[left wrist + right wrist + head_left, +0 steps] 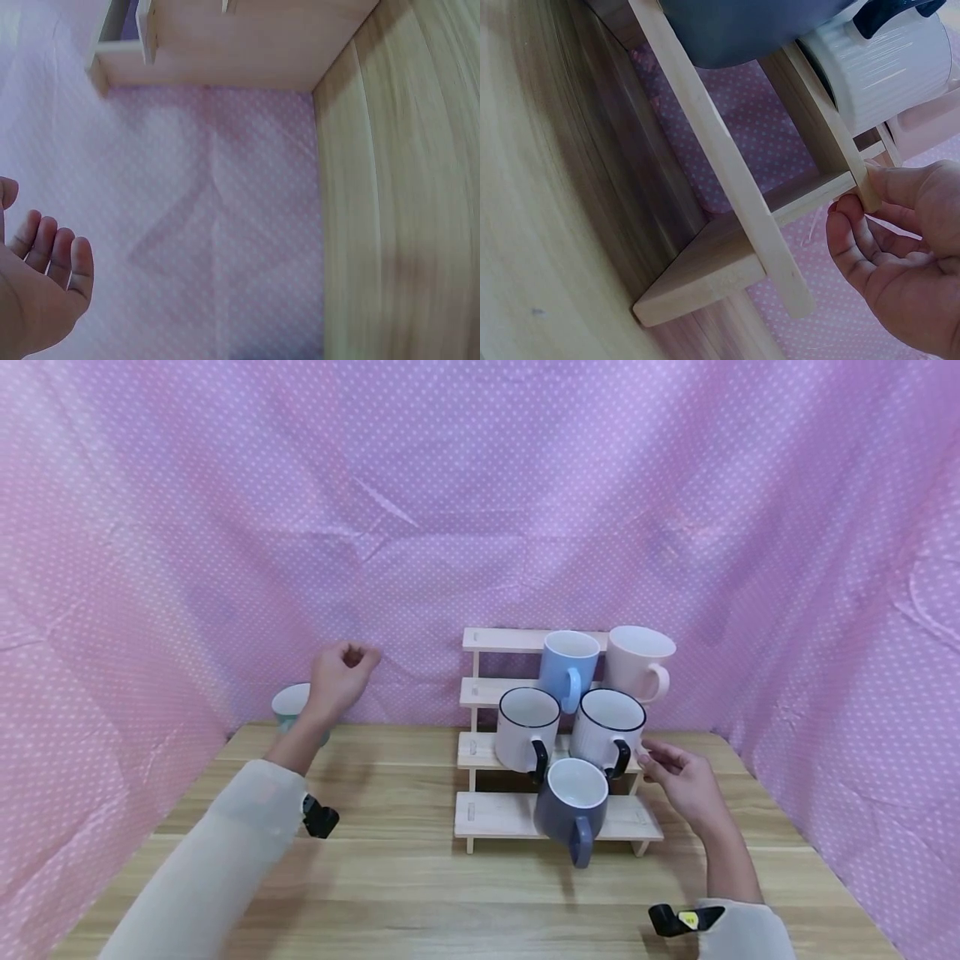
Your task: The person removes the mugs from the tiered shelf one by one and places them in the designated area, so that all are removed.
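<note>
A stepped wooden rack (487, 814) stands on the table and bears several mugs. My right hand (686, 785) pinches the right end of one of its shelf boards between thumb and fingers; the right wrist view shows this hand (911, 240) close up at the board's tip. On the rack are a dark grey mug (564, 810) lowest, two white mugs with black rims (525, 735) (603, 727), a light blue mug (558, 672) and a pale pink mug (624, 672). My left hand (343, 681) is raised left of the rack, fingers loosely curled and holding nothing.
A green mug (287, 703) with a white inside stands at the table's back left, partly hidden by my left forearm. Pink dotted cloth (420, 527) hangs behind and at both sides of the wooden table (390, 877).
</note>
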Motion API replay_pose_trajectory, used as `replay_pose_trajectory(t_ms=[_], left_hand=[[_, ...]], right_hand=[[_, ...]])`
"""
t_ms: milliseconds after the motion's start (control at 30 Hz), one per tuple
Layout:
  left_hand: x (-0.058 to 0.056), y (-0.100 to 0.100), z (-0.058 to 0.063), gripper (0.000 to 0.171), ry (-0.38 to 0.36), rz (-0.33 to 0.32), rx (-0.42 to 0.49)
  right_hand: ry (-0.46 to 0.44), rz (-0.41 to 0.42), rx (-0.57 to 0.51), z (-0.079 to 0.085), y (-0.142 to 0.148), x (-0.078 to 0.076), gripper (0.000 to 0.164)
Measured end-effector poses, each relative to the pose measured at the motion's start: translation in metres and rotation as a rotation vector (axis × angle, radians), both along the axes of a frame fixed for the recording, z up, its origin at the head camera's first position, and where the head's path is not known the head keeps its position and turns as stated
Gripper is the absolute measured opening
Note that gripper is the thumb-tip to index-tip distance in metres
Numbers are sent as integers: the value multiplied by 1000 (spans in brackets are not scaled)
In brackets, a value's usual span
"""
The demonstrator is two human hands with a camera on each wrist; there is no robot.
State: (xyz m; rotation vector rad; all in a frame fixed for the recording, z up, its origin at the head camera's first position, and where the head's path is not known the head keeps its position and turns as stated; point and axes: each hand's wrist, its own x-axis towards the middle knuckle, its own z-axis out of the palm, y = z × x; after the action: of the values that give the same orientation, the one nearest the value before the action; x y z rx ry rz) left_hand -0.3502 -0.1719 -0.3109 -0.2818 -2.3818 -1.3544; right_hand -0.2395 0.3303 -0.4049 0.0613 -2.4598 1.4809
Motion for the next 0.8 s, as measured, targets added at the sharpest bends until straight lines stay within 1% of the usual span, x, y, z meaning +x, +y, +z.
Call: replay_pose_trajectory(t_ms=[100,167,400,467,567,800], left_hand=[[2,16,2,34,45,-4,-20],[4,26,4,33,64,-22,-35],[15,63,14,26,87,-162,-34],[16,73,16,23,108,-192,-39],[19,88,16,22,145,-237,-47],[27,119,17,25,165,-329,-86]], right_hand=[[2,-1,2,1,-1,1,44],[0,0,3,1,-1,1,44],[-4,3,-2,1,0,1,45],[-2,3,-3,1,0,1,45],[1,3,-6,0,1,1,45],[12,4,-11,-2,1,0,44]])
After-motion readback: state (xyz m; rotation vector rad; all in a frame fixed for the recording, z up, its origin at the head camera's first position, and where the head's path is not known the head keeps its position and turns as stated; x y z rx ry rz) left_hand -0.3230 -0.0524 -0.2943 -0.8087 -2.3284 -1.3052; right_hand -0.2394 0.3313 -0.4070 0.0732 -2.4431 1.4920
